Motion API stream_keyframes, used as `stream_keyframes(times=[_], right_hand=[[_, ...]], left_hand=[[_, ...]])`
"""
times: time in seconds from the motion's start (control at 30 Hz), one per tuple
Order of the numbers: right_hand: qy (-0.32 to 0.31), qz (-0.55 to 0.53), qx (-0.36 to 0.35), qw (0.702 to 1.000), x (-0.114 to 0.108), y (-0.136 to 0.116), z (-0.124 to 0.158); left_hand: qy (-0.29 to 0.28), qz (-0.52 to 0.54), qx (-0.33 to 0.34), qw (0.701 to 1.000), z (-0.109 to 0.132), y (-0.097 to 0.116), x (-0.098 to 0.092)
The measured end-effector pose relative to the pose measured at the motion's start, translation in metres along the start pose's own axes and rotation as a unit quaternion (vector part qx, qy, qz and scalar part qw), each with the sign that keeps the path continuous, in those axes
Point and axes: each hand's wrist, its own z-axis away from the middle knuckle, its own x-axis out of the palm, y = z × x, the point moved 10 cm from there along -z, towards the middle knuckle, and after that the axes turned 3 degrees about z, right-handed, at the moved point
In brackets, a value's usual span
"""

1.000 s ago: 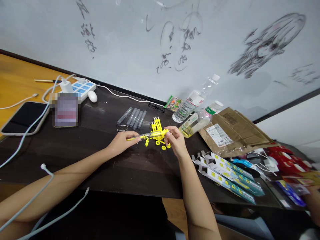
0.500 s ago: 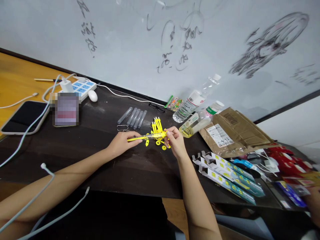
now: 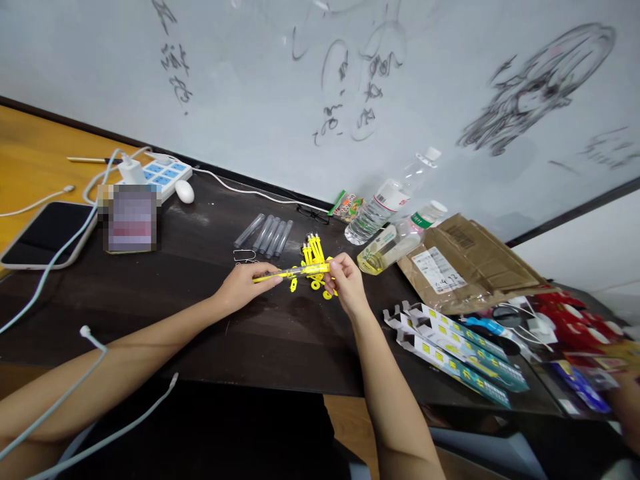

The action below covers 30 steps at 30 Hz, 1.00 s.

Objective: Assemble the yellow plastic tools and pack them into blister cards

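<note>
Since a second earlier, the right hand (image 3: 349,285) had shifted slightly toward the left hand (image 3: 247,283), which had barely moved. Thumb and fingers of each pinched a yellow-ended tube (image 3: 315,269), one hand at either end, crosswise over the dark table (image 3: 300,347). Loose yellow parts (image 3: 313,248) lay just behind it, partly hidden. Clear tubes (image 3: 273,236) lay beyond the left hand, near bent wire (image 3: 245,251).
</note>
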Motion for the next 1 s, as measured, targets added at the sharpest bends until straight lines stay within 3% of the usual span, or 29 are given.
stream_keyframes(times=[0.4,0.67,1.0], right_hand=[[-0.043,0.055,-0.047,0.996,0.0,-0.013,0.003],[-0.013,0.048,-0.025,0.998,-0.002,-0.009,0.001],[-0.003,0.014,0.049,0.999,0.004,0.011,0.002]], left_hand=[[-0.068,0.139,-0.102,0.983,-0.002,-0.018,0.017],[-0.007,0.038,-0.03,0.999,-0.001,-0.01,0.004],[-0.006,-0.043,0.044,0.998,0.003,0.015,0.001]])
